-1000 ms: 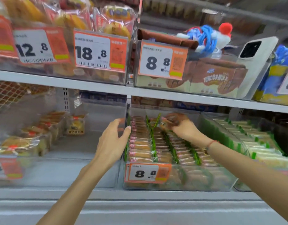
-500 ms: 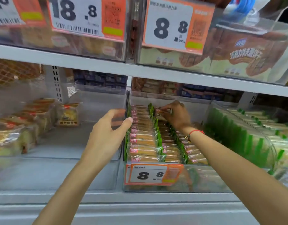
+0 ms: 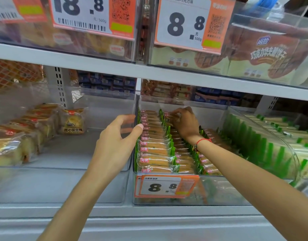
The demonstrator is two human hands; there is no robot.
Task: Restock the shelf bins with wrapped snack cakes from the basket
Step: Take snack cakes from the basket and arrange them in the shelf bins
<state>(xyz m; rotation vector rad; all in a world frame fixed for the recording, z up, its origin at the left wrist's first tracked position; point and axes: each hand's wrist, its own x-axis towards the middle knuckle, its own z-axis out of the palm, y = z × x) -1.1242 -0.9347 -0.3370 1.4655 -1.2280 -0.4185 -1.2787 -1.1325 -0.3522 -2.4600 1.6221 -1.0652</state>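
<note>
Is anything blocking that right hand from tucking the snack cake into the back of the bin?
Nothing visible does. The right hand already pinches a wrapped snack cake at the back of the clear bin, above the rows.

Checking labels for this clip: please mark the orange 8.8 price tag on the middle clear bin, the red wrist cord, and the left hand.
orange 8.8 price tag (image 3: 164, 187): head view, printed digits.
red wrist cord (image 3: 202, 140): head view, strand across the wrist.
left hand (image 3: 115, 145): head view, back of hand.

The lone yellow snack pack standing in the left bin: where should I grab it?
Pinch the lone yellow snack pack by its top crimped seam, probably from above and the front. It stands upright, leaning back against the left bin wall, with bare floor in front.
</note>
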